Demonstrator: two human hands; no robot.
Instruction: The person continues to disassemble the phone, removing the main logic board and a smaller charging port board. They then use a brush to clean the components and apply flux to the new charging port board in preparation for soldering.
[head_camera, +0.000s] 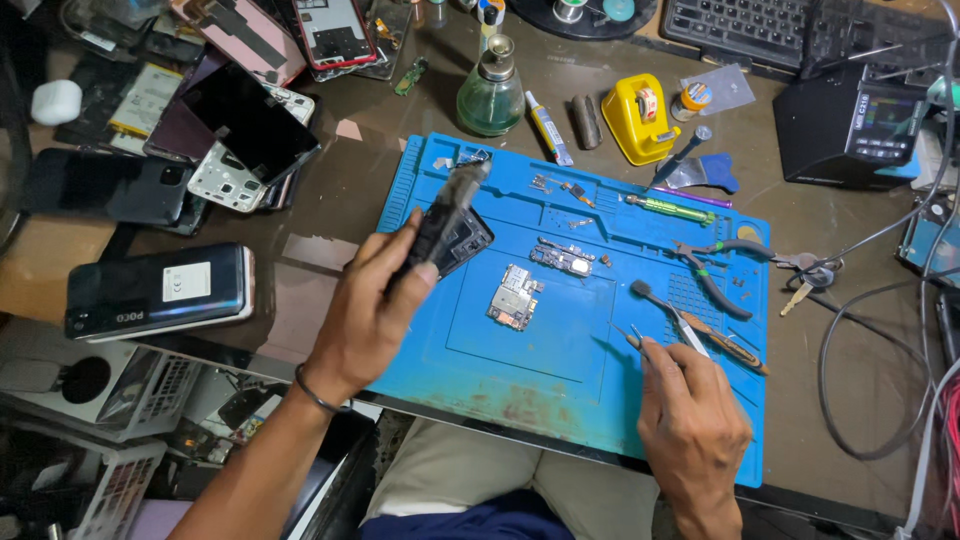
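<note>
**Phone frame lifted in your left hand, tweezers in your right**

Head view: your left hand (365, 315) is clenched around a dark phone frame (447, 232), holding it tilted above the upper left part of the blue work mat (560, 400). The frame's top end looks blurred. Your right hand (690, 425) grips thin tweezers (640, 345), tips pointing up and left, low over the mat's right half.

On the mat, 1 small circuit board (514, 297) lies in the recessed centre panel, between your 2 hands and touching neither. Just above it lies a narrower metal part (562, 258). The mat's shallow compartments along the top edge hold tiny loose bits; what they are is too small to tell. A green-handled tool (670, 209) lies near the top right, pliers (715, 265) below it, and a small brush (690, 325) just beside your right hand.

Beyond the mat stands 1 green glass bottle (492, 95) with a metal cap; its contents cannot be told. A yellow dispenser (640, 118) with a roll in it sits to its right. To your left, several phones (160, 290) and loose screens lie piled on the brown table (320, 200).
</note>
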